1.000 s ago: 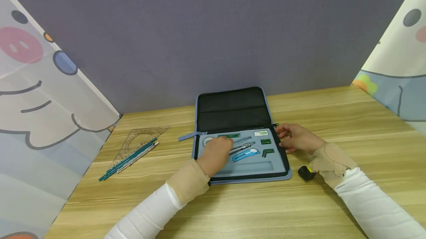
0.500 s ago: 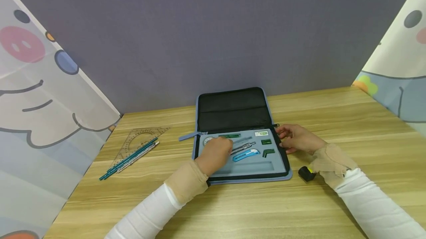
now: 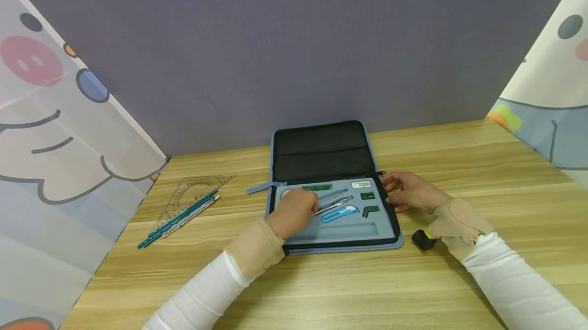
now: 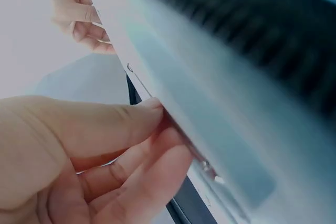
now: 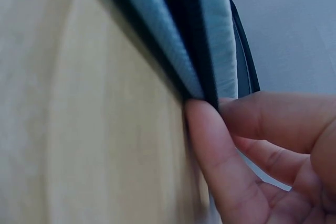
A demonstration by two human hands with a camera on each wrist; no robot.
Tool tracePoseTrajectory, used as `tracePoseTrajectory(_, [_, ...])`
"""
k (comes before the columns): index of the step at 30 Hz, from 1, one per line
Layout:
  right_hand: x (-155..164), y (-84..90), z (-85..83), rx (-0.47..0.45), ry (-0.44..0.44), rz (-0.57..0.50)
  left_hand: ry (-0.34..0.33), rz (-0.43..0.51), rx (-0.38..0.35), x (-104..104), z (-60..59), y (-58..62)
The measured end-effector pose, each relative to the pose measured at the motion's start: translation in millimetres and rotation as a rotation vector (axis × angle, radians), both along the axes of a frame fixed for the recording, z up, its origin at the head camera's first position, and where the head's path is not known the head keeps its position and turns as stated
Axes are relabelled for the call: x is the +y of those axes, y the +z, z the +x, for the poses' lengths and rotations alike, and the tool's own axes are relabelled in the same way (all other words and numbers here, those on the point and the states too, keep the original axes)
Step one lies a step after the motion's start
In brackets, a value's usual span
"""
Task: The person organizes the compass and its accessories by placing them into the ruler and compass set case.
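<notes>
Open blue zip case (image 3: pixel 390 240) lies flat on the wooden table (image 3: pixel 459 279), black lid leaning against the back wall, grey foam tray facing up. Left hand (image 3: pixel 294 212) sits over the tray's left part, fingers curled down near a silver compass (image 3: pixel 337 203); left wrist view shows fingertips (image 4: pixel 152 109) against a thin metal piece, but whether they pinch it I cannot tell. Right hand (image 3: pixel 409 191) holds the case's right edge, thumb and fingers (image 5: pixel 210 145) pinching the rim. In the tray: blue utility knife (image 3: pixel 339 213), green pieces, white eraser (image 3: pixel 360 184). Small black and yellow object (image 3: pixel 422 239) on the table just right of the case. Clear set square (image 3: pixel 195 192) and teal pencils (image 3: pixel 176 220) well apart to the left.
</notes>
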State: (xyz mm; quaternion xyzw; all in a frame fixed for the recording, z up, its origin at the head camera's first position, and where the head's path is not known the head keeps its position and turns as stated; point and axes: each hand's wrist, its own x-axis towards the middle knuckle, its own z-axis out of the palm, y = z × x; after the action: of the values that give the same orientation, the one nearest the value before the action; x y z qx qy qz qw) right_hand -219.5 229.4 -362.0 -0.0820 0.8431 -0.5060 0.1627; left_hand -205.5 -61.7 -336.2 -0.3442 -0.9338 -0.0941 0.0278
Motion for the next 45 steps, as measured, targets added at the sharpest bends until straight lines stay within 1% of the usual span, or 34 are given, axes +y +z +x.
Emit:
tracePoseTrajectory(6, [1,-1.7,-1.0,0.003,0.008,-0.004,0.022,0.006,-0.074,-2,-2.5,4.2])
tracePoseTrajectory(11, [2,-2.3,-1.0,0.006,0.011,0.0,0.039,0.009,-0.119,-5,-4.4,6.8])
tracePoseTrajectory(16, [2,-1.7,-0.7,0.005,0.009,0.0,0.032,0.009,-0.129,-6,-4.4,9.7])
tracePoseTrajectory(23, [2,-1.5,-0.6,0.008,0.013,-0.009,0.017,-0.014,-0.13,-6,-4.6,12.4])
tracePoseTrajectory(25, [2,-1.2,-0.6,0.006,0.014,-0.009,0.014,-0.015,-0.147,-7,-5.8,11.9])
tracePoseTrajectory(32, [3,-0.5,-0.3,0.011,0.019,0.0,0.047,-0.032,-0.256,-8,-15.2,10.5])
tracePoseTrajectory(41, [3,-1.7,-1.0,0.016,0.02,0.008,0.065,-0.005,-0.318,-9,-21.3,10.2])
tracePoseTrajectory(45, [3,-1.5,-0.7,0.012,0.023,0.012,0.08,-0.006,-0.332,-9,-22.3,8.9])
